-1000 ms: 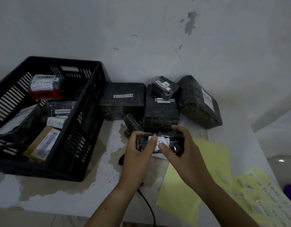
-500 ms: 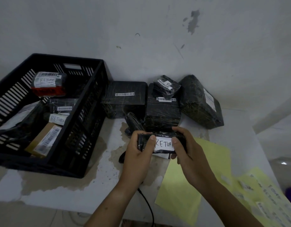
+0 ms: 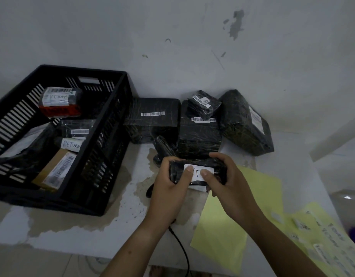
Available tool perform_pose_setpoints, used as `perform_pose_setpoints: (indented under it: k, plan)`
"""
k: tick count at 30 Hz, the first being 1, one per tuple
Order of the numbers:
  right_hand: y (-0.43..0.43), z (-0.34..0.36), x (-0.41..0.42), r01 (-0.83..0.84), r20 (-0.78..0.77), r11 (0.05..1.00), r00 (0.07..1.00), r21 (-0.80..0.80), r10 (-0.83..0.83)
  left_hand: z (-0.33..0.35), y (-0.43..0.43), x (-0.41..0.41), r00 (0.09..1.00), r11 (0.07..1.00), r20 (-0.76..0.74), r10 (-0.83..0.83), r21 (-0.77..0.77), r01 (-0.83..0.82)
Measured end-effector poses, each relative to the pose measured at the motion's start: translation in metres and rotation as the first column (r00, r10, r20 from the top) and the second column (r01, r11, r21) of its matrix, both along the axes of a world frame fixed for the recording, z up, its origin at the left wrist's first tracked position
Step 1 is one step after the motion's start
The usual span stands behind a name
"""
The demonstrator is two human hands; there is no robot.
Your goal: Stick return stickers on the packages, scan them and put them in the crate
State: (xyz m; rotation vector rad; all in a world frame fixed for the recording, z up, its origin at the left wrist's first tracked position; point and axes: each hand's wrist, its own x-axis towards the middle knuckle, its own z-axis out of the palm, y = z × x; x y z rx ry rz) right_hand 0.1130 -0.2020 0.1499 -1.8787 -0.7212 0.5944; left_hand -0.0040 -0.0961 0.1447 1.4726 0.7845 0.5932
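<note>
Both hands hold one thing. Left hand [image 3: 170,180] grips the left end of a small black plastic-wrapped package [image 3: 177,171]; right hand [image 3: 230,182] grips its right end. Fingers of both curl round it, and both thumbs press on the white handwritten return sticker [image 3: 198,174] on its top face. Only "RE" shows between the thumbs.

Package is held off the counter [image 3: 72,232], to the right of the black slatted plastic crate [image 3: 104,148], well apart from its right wall and level with its near half. Long axis runs left to right, one end aimed at that wall.

Left hand is the nearer one to the crate. Judgement: the sticker is being smoothed down and the scan is not yet done.

Right of the crate, just past the package, leans a dark handheld device [image 3: 162,146], likely the scanner; too dim to be sure. A black cable [image 3: 180,242] trails off the counter's near edge.

Judgement: the scan needs only a short reach, since the device is just behind the left hand. The drop then goes leftward over the crate's right wall, which suits the left hand.
</note>
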Motion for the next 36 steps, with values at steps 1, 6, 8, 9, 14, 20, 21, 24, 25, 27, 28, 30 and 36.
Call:
perform_pose_setpoints:
  k: [1,6,8,9,14,20,21,24,25,27,28,30,36]
  plan:
    - [0.001,-0.001,0.001,-0.001,0.023,1.000,1.000,-0.009,0.002,-0.003,0.002,-0.001,1.000,1.000,-0.002,-0.015,0.015,0.015]
    - [0.007,-0.002,0.003,-0.047,0.060,0.998,0.997,-0.030,0.049,-0.005,0.015,-0.008,0.998,0.995,-0.008,-0.067,0.073,0.067]
    - [0.012,0.000,0.002,-0.060,0.084,0.998,0.994,-0.030,0.062,-0.003,0.027,-0.013,0.997,0.992,-0.006,-0.073,0.102,0.073]
    - [0.014,0.002,0.001,-0.062,0.111,0.998,0.992,-0.023,0.065,-0.003,0.034,-0.017,0.997,0.991,-0.003,-0.076,0.112,0.076]
    - [0.039,0.007,-0.006,-0.065,0.161,0.998,0.985,0.019,0.061,0.012,0.072,-0.046,0.988,0.963,-0.027,-0.151,0.221,0.154]
    - [0.094,0.008,-0.023,-0.150,0.119,0.989,0.982,0.019,0.147,0.019,0.153,-0.121,0.987,0.876,-0.163,0.003,0.477,0.076]
    - [0.105,0.008,-0.026,-0.154,0.092,0.988,0.984,0.027,0.151,0.013,0.172,-0.139,0.979,0.852,-0.193,0.071,0.523,0.041]
    - [0.142,0.013,-0.034,-0.170,0.084,0.985,0.982,0.033,0.167,-0.003,0.220,-0.197,0.936,0.805,-0.279,0.215,0.593,-0.008]
    - [0.157,0.015,-0.037,-0.181,0.097,0.983,0.979,0.027,0.177,-0.008,0.233,-0.213,0.913,0.782,-0.331,0.240,0.623,0.020]
    - [0.190,0.021,-0.042,-0.219,0.141,0.976,0.966,0.012,0.215,-0.014,0.255,-0.237,0.844,0.690,-0.445,0.298,0.711,0.131]
    - [0.208,0.024,-0.043,-0.249,0.189,0.968,0.951,0.010,0.243,-0.016,0.264,-0.245,0.813,0.650,-0.488,0.319,0.737,0.187]
    - [0.244,0.028,-0.050,-0.320,0.293,0.948,0.906,-0.002,0.306,-0.018,0.280,-0.256,0.763,0.623,-0.540,0.355,0.746,0.237]
    - [0.345,0.033,-0.083,-0.446,0.588,0.888,0.690,-0.115,0.422,-0.028,0.292,-0.263,0.682,0.606,-0.592,0.430,0.749,0.268]
